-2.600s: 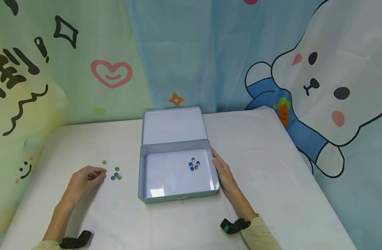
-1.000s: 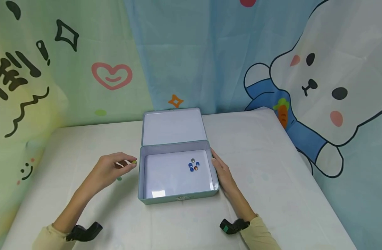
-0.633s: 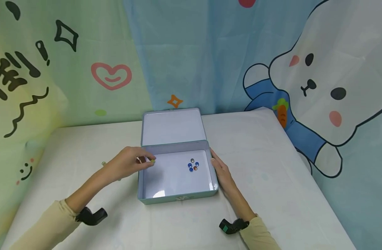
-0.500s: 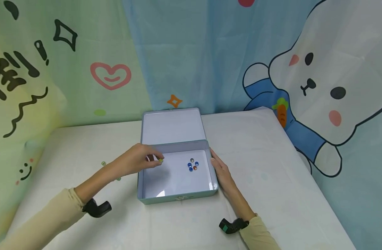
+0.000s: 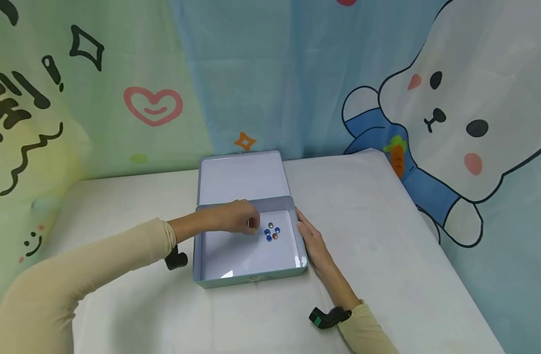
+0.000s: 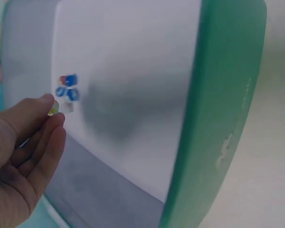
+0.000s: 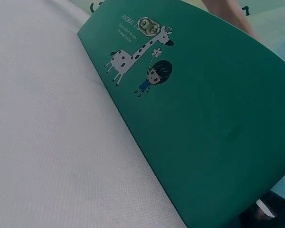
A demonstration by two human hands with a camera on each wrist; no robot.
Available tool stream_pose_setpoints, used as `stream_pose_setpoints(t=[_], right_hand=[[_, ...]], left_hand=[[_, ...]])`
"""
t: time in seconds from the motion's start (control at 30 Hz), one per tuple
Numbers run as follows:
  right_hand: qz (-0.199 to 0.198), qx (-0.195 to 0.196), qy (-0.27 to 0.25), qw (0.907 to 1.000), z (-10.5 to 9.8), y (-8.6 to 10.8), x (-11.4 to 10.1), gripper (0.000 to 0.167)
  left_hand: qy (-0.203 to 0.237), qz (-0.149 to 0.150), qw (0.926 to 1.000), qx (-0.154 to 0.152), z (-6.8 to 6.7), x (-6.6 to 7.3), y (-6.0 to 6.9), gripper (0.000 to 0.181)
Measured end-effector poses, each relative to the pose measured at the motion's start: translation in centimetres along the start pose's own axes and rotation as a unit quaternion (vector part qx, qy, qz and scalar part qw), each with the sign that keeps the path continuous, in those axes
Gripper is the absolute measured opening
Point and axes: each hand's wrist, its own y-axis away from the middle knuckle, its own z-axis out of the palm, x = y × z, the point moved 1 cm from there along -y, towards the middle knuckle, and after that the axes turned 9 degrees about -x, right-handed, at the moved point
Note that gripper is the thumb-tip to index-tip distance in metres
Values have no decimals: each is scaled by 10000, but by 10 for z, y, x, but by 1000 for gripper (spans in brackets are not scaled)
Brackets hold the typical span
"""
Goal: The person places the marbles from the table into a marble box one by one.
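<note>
Placing step, I reckon: my left hand [image 5: 238, 217] pinches a yellowish marble [image 6: 53, 108] over the tin [image 6: 218, 95], right hand [image 5: 315, 246] straight-fingered against its side; next needs gentle lowering.

Holds the left arm [image 5: 106, 250] out to the side and across the front of the body, bent at the elbow and covered almost to the wrist [image 5: 184, 227]. Has the left hand [image 5: 237, 216] palm down, with the knuckles uppermost. Pinches with the left thumb [image 6: 26, 111] close against the fingertips, with the other fingers [image 6: 50, 147] bent beside them. Angles the right forearm [image 5: 341, 287] forward and inward. Points the right hand [image 5: 313, 243] forward, perhaps with nearly straight fingers, though too hidden to judge fully.
</note>
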Motion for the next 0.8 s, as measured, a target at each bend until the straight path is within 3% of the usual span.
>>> stream_pose_setpoints(t=[0.33, 0.6, 0.8], right_hand=[[-2, 36, 36, 10000, 0, 1, 1, 50], [69, 44, 47, 10000, 1, 1, -1, 50], [60, 46, 8, 10000, 1, 2, -3, 50]], left_hand=[[-225, -44, 9997, -118, 11, -7, -23, 6], [-117, -503, 9985, -166, 20, -17, -27, 9], [-174, -440, 9988, -146, 21, -20, -27, 11]])
